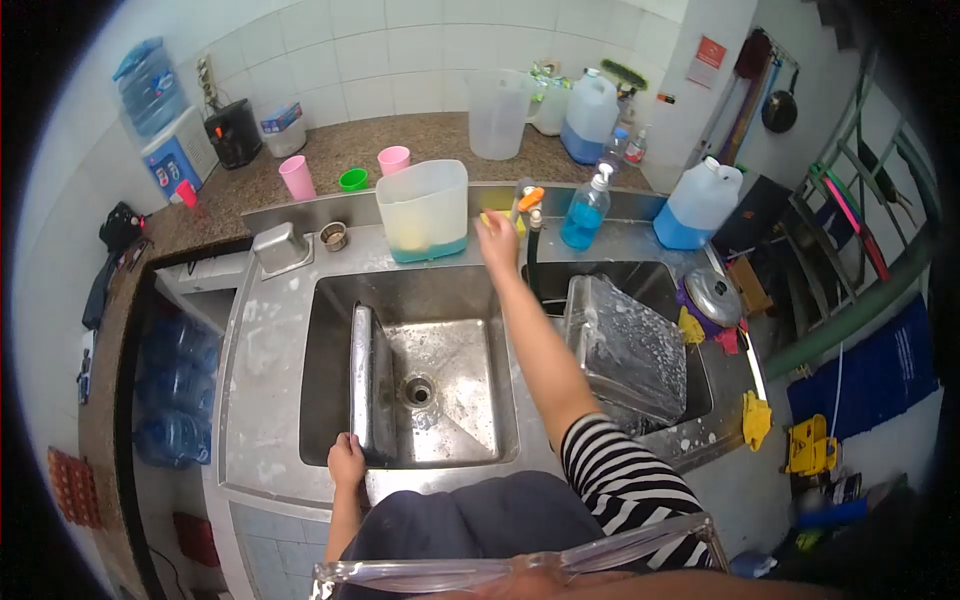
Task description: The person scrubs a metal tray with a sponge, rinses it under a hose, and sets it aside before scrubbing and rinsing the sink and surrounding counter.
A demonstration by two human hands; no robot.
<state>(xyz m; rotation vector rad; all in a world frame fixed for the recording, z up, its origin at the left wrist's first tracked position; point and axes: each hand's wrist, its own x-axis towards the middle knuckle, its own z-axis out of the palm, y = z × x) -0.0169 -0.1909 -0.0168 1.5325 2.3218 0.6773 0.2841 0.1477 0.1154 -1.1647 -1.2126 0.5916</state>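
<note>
Sink point(450, 365), granite desk point(430, 132), far tiled wall point(400, 60).
Left fingers point(349, 450) grip a metal pan point(372, 390); right fingers point(493, 232) touch a yellow sponge point(487, 217), grip unclear.

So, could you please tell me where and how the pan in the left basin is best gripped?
Probably by the near end of the pan, reaching in from the front: it stands on edge, lengthwise, with that end closest, where the left hand is.

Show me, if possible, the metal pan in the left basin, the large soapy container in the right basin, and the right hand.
Metal pan point(374, 385), head view: middle of its length.
Soapy container point(632, 350), head view: its foamy surface.
Right hand point(497, 243), head view: middle of the hand.
</note>
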